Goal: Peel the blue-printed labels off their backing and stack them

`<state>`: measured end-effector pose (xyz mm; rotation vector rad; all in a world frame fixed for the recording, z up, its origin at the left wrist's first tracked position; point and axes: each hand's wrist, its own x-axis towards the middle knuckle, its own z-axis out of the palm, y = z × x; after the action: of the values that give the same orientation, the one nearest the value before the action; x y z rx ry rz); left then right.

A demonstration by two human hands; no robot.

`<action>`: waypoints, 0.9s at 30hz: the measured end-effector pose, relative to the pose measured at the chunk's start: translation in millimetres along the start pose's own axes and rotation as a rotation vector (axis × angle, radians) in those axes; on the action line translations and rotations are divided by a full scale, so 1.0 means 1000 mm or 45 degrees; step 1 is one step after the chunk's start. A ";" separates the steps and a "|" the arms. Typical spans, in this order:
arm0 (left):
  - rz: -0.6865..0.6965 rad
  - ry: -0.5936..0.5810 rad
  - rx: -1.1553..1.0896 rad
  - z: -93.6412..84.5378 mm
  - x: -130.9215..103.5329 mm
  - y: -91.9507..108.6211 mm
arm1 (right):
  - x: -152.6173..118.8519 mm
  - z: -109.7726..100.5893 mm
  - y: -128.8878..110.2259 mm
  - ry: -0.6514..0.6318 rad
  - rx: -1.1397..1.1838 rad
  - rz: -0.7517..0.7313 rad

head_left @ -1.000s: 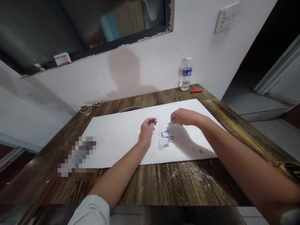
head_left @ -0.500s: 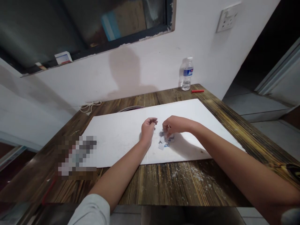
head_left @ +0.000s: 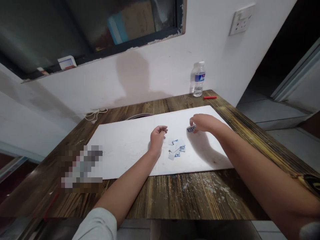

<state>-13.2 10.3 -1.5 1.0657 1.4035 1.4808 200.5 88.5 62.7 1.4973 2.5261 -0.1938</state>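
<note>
My right hand (head_left: 201, 122) pinches a small paper piece (head_left: 191, 129) with dark blue marks, just above or on the white board (head_left: 125, 143); whether it touches the board I cannot tell. Left of and nearer than that hand lies a loose cluster of small white paper pieces (head_left: 177, 148), several bearing blue pen strokes and overlapping each other. My left hand (head_left: 158, 133) rests on its side on the board, left of the cluster. Its fingers are loosely bent with a gap to the thumb, and nothing shows in them.
The board lies on a dark wooden table (head_left: 170, 196) with white crumbs (head_left: 212, 186) along its near side. A water bottle (head_left: 199, 80) and a red pen-like stick (head_left: 210, 97) are at the back right, a white cable (head_left: 95, 115) at the back left. A blurred patch (head_left: 83, 168) covers something at left.
My right hand has moved right and away from the paper cluster, carrying one marked piece. The cluster is now uncovered. My left hand has stayed in place.
</note>
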 end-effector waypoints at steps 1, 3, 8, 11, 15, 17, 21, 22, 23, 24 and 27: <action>0.003 -0.002 0.000 0.000 0.000 0.000 | 0.002 0.002 0.002 -0.005 -0.006 -0.002; 0.010 -0.005 0.004 -0.001 0.000 0.000 | 0.005 0.006 0.004 -0.021 0.000 -0.011; 0.008 -0.006 0.007 0.000 0.000 0.001 | 0.008 0.010 0.003 -0.084 0.006 -0.099; 0.003 -0.002 0.004 0.000 0.000 0.001 | 0.007 0.009 0.003 -0.108 -0.001 -0.128; 0.000 -0.007 0.002 0.000 -0.001 0.001 | 0.003 0.008 0.003 -0.078 0.029 -0.123; 0.002 -0.006 0.003 0.000 -0.001 0.001 | 0.001 0.008 0.002 -0.046 0.057 -0.118; 0.019 -0.008 0.004 -0.001 0.000 0.000 | -0.001 0.006 0.001 -0.020 0.075 -0.110; 0.020 -0.009 0.004 -0.001 0.000 0.000 | -0.001 0.006 0.000 -0.018 0.076 -0.109; 0.018 -0.008 0.003 -0.001 0.000 0.000 | 0.000 0.006 0.000 -0.017 0.080 -0.108; 0.014 -0.008 0.003 0.000 0.000 0.001 | 0.000 0.006 0.000 -0.013 0.087 -0.110; 0.005 -0.008 0.000 0.000 -0.001 0.001 | 0.002 0.006 0.000 0.029 0.150 -0.163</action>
<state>-13.1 9.5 -0.2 1.0727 1.3980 1.4791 199.9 88.4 56.7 1.3859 2.6729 -0.3530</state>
